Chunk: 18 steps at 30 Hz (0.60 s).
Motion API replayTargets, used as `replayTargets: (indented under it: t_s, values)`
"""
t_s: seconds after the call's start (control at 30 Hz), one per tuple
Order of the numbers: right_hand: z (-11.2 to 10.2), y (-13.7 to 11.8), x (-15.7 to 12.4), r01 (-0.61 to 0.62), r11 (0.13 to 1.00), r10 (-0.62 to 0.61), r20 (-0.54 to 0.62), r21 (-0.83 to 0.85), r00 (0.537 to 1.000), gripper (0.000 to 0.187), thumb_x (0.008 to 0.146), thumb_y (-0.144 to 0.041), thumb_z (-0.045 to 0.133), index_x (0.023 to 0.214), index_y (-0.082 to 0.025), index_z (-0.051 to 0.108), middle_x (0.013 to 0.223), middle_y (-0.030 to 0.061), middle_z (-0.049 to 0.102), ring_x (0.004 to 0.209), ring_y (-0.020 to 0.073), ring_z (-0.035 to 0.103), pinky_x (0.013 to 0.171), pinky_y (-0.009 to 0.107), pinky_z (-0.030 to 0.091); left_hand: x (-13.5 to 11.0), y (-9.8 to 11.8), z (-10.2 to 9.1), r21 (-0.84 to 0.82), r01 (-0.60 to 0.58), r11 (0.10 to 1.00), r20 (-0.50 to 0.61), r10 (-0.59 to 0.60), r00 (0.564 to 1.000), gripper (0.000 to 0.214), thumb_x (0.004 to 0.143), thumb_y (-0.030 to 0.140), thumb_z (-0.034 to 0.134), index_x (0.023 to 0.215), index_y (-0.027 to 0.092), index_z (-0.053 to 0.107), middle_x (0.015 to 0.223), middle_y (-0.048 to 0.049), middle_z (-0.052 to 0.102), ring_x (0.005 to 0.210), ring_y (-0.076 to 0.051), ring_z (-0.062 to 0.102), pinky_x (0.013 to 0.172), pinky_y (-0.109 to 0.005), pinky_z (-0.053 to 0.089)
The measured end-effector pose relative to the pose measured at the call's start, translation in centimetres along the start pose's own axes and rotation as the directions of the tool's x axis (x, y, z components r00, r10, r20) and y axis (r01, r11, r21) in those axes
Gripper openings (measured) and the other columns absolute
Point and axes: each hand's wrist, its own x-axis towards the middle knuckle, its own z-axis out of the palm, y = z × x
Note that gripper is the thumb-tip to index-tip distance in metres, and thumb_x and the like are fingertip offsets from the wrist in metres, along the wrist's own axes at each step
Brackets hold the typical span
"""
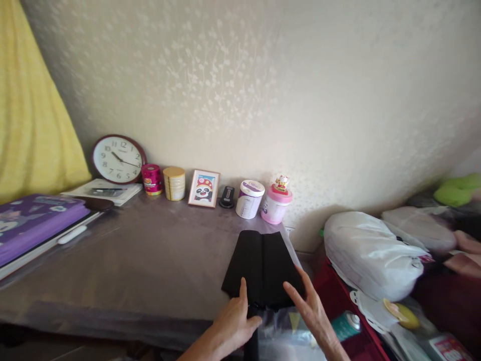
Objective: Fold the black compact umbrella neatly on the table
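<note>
A black flat thing [248, 260], with a crease down its middle, lies at the right end of the table; its exact kind I cannot make out. From its near edge a narrow black part [251, 346] runs towards me. My left hand [235, 323] is over the near left corner, index finger stretched out onto the black surface and thumb apart, beside the narrow part. At the right edge is my right hand [308, 303], thumb and fingers spread apart. The undersides of both hands are hidden.
Along the wall stand a clock [119, 159], a pink can [152, 179], a yellow container [174, 183], a panda picture [204, 188], a white-purple tub [249, 199] and a pink-lidded tub [275, 206] bearing a cat figurine [281, 184]. A purple case [41, 223] lies left; a white bag [370, 250] right.
</note>
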Motion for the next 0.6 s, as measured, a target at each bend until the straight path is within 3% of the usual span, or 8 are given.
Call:
replayTargets:
  t_s: [0.13, 0.23, 0.43, 0.6]
  values:
    - [1.6, 0.2, -1.3, 0.014, 0.999, -0.017, -0.077, -0.038, 0.997, 0.062, 0.070, -0.045, 0.067, 0.125, -0.022, 0.051, 0.110, 0.0061, 0.066, 0.102, 0.0265, 0.061, 0.082, 0.038, 0.053, 0.3, -0.2, 0.2, 0.010, -0.023, 1.000, -0.005, 0.023, 1.000, 0.089, 0.077, 0.033, 0.048, 0.143, 0.002, -0.003, 0.099, -0.0178, 0.067, 0.082, -0.026, 0.064, 0.061, -0.028, 0.041]
    - [3.1, 0.1, -1.8, 0.060, 0.997, -0.064, -0.072, -0.051, 0.995, 0.055, 0.071, -0.043, 0.066, 0.120, -0.020, 0.055, 0.096, 0.0053, 0.070, 0.086, 0.0256, 0.066, 0.072, 0.035, 0.056, 0.3, -0.1, 0.1, 0.030, -0.023, 0.999, 0.006, 0.022, 1.000, 0.089, 0.077, 0.033, 0.049, 0.143, 0.002, -0.003, 0.100, -0.0186, 0.067, 0.084, -0.026, 0.065, 0.063, -0.029, 0.042]
    - [5.4, 0.3, -1.4, 0.150, 0.973, -0.169, -0.100, -0.174, 0.980, 0.045, 0.081, -0.039, 0.054, 0.119, -0.017, 0.053, 0.108, 0.0095, 0.065, 0.098, 0.0258, 0.063, 0.083, 0.039, 0.052, 0.2, 0.3, -0.4, 0.068, -0.022, 0.997, 0.006, 0.021, 1.000, 0.088, 0.075, 0.032, 0.051, 0.142, -0.001, 0.004, 0.103, -0.0214, 0.066, 0.088, -0.028, 0.064, 0.067, -0.030, 0.044]
    - [6.1, -0.8, -0.6, 0.241, 0.962, -0.250, -0.063, -0.126, 0.966, 0.036, 0.083, -0.035, 0.051, 0.114, -0.019, 0.058, 0.104, 0.0075, 0.066, 0.090, 0.0214, 0.064, 0.079, 0.034, 0.054, 0.3, 0.3, -0.6, 0.069, -0.004, 0.998, 0.025, 0.003, 1.000, 0.090, 0.075, 0.031, 0.054, 0.143, 0.000, 0.004, 0.108, -0.0212, 0.064, 0.094, -0.029, 0.063, 0.073, -0.030, 0.045]
